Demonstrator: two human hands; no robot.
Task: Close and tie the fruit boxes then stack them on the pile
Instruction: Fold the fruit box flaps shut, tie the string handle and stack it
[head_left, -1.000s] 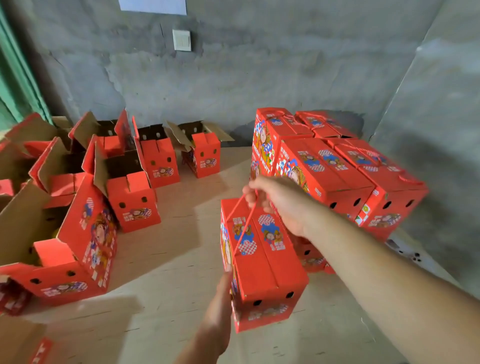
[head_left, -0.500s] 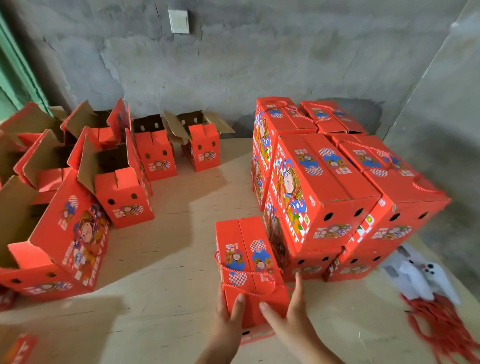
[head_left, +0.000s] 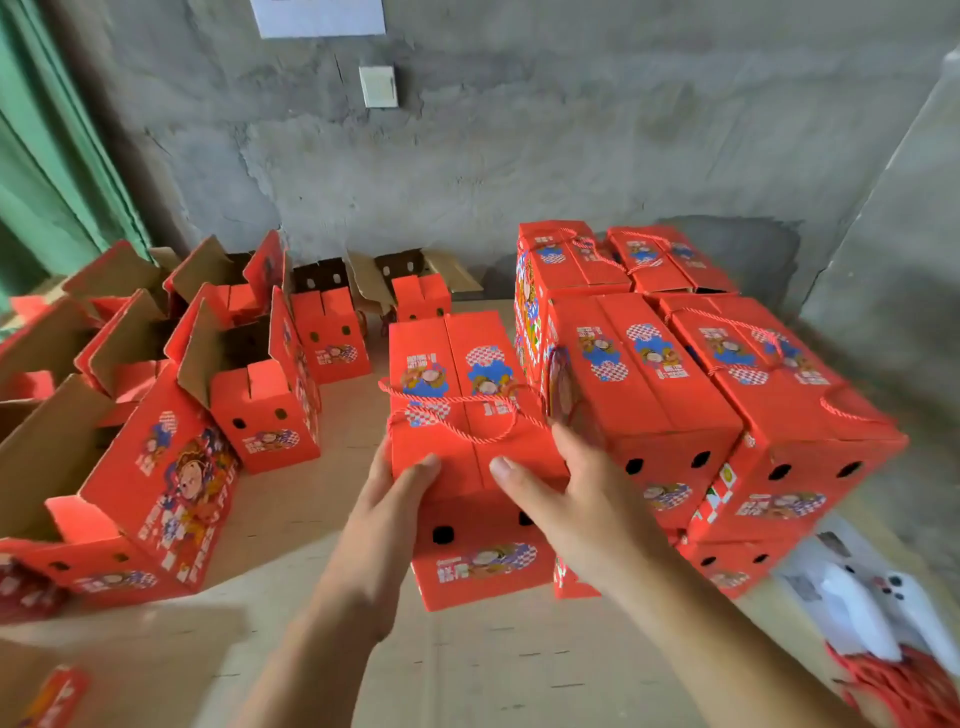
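Both hands, left (head_left: 395, 499) and right (head_left: 566, 499), gripped a closed red printed cardboard fruit box (head_left: 467, 415) beside the stacked pile of red boxes (head_left: 675, 374). It looked stiff and probably heavy, best held by its sides, not its thin cord (head_left: 457, 400).

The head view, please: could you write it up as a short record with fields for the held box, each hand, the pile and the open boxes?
held box: closed red fruit box, red cord tied across its top
left hand: left hand grips the near left corner, thumb on top
right hand: right hand grips the near right side, thumb on top
pile: closed tied boxes stacked at right, beside the held box
open boxes: several at left, flaps up
spare cords: red bundle, lower right
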